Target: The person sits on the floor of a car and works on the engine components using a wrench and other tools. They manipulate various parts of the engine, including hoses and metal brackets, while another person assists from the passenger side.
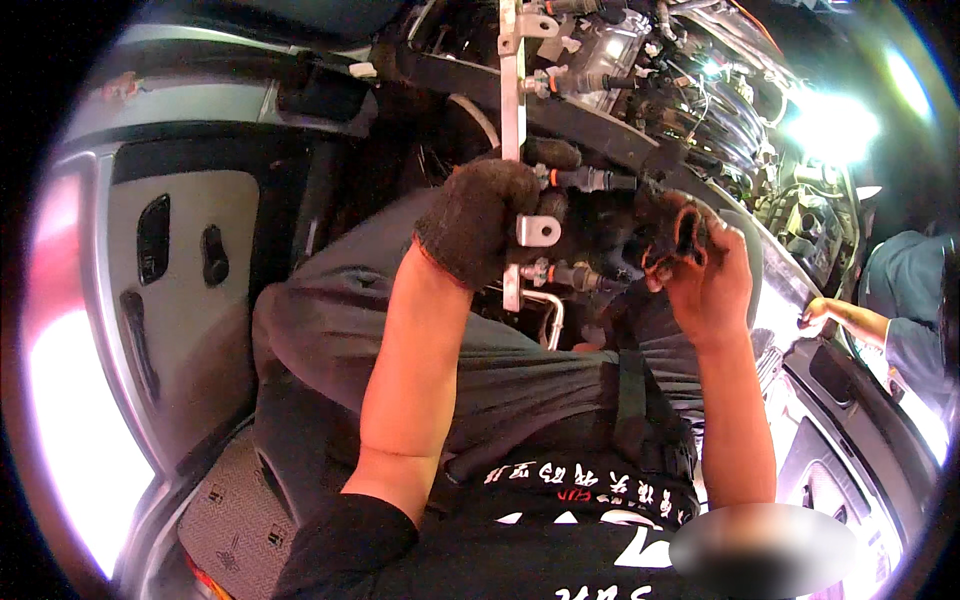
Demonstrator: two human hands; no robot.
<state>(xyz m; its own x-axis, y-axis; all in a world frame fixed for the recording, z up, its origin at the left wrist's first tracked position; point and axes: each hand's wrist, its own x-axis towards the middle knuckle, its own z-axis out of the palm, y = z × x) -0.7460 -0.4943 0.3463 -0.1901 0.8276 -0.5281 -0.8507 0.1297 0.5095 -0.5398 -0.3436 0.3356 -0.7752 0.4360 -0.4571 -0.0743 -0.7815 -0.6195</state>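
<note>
My left hand (pixel 482 222), in a dark knit work glove with an orange cuff edge, is closed around a metal fuel rail (pixel 513 95). The rail stands lengthwise in front of me, its top end cut off by the picture's upper edge. Several dark fuel injectors (pixel 592 180) with orange rings stick out from its right side, and a bracket tab (pixel 540 231) with a hole sits below my fist. To the right, my bare right hand (pixel 722 275) pinches a crumpled dark work glove (pixel 680 230), its orange-edged cuff opening showing. The glove is close to the injector tips but apart from them.
An opened engine bay (pixel 700 110) with hoses and wiring lies ahead to the right, under a bright lamp (pixel 832 125). A car door panel (pixel 190 240) stands at the left. Another person's hand (pixel 818 314) rests on an edge at the right.
</note>
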